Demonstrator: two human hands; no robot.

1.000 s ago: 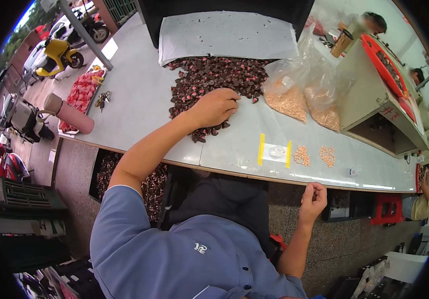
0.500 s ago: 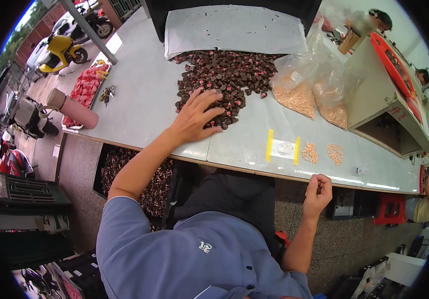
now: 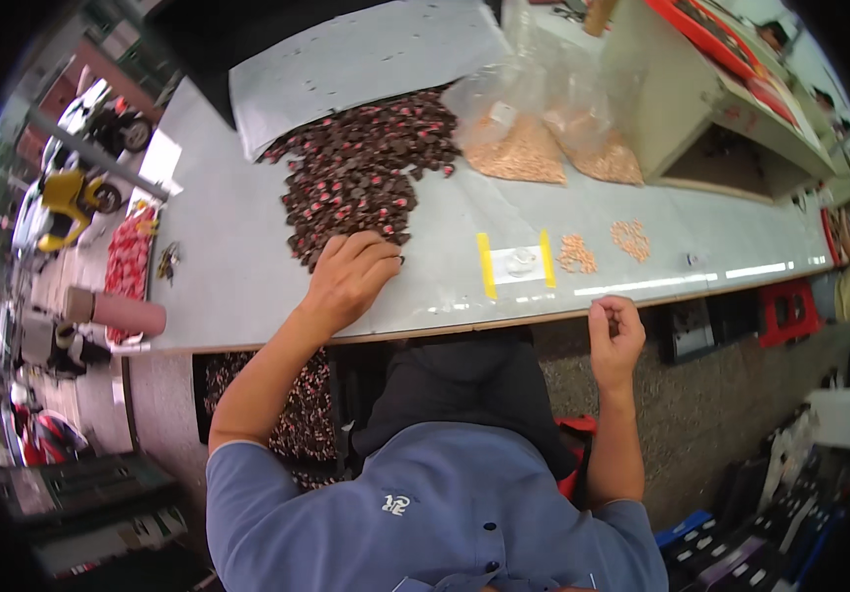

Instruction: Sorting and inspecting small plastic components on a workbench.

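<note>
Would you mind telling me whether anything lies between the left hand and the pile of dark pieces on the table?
Nothing visible does: the left hand already rests at the near edge of the pile of dark pieces on the table.

Two clear bags (image 3: 543, 128) — tan-filled — behind a yellow-edged packet (image 3: 516, 262).

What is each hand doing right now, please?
Left hand: palm down, fingers curled on the edge of the pile of dark parts; grip unclear.
Right hand: loosely closed below the table edge; contents cannot be told.
</note>
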